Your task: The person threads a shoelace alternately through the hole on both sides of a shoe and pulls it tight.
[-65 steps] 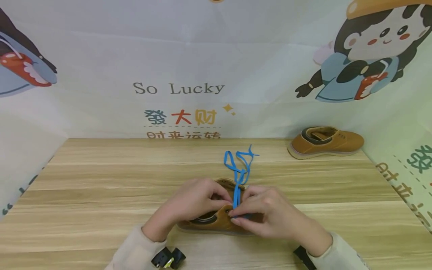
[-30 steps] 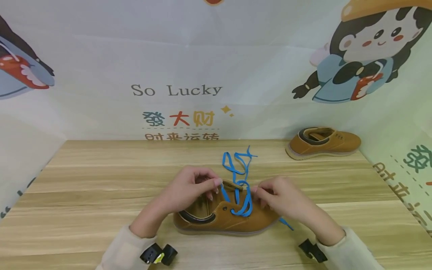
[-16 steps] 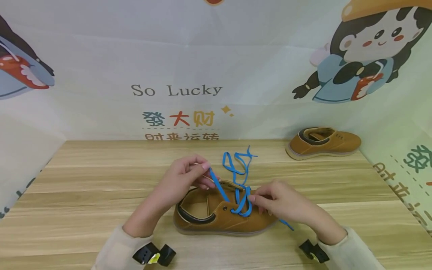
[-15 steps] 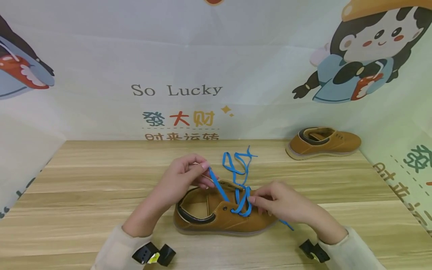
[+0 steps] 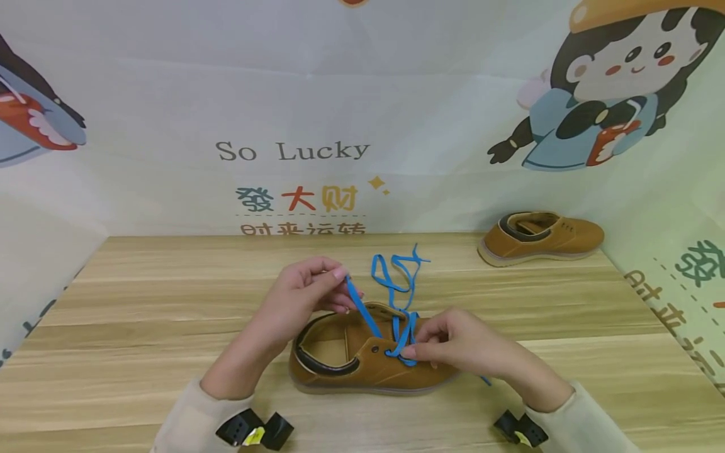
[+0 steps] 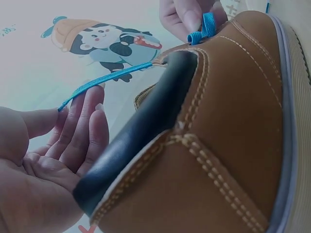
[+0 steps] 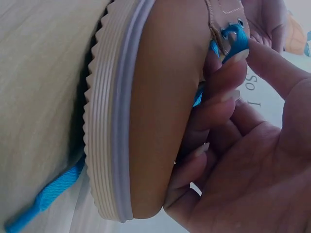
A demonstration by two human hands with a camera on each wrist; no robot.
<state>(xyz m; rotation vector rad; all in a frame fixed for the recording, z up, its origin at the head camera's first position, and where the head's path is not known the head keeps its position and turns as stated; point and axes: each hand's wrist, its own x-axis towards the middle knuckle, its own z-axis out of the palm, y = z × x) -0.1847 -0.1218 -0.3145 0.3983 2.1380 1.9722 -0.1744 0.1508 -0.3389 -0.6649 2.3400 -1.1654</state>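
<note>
A brown shoe [image 5: 379, 374] with a dark collar lies sideways in front of me, toe to the right, a blue shoelace [image 5: 364, 309] threaded through its front eyelets. Between thumb and index finger, my left hand [image 5: 300, 296] pinches one stretch of the lace and holds it taut above the shoe opening. At the eyelets my right hand [image 5: 467, 343] pinches a loop of the lace, its other fingers against the toe part, as the right wrist view shows. One eyelet nearest the collar has no lace in it. A lace tip [image 7: 60, 189] pokes out beyond the sole.
Behind the shoe, a long loose length of the blue lace lies tangled on the wooden table [image 5: 187, 283]. A second brown shoe [image 5: 566, 242], without lace, stands at the back right by the printed backdrop [image 5: 306, 94].
My left hand has come up and to the left, drawing a lace stretch out of the shoe. The standing loop has shrunk. My right hand has shifted down and left onto the lace at the eyelets.
</note>
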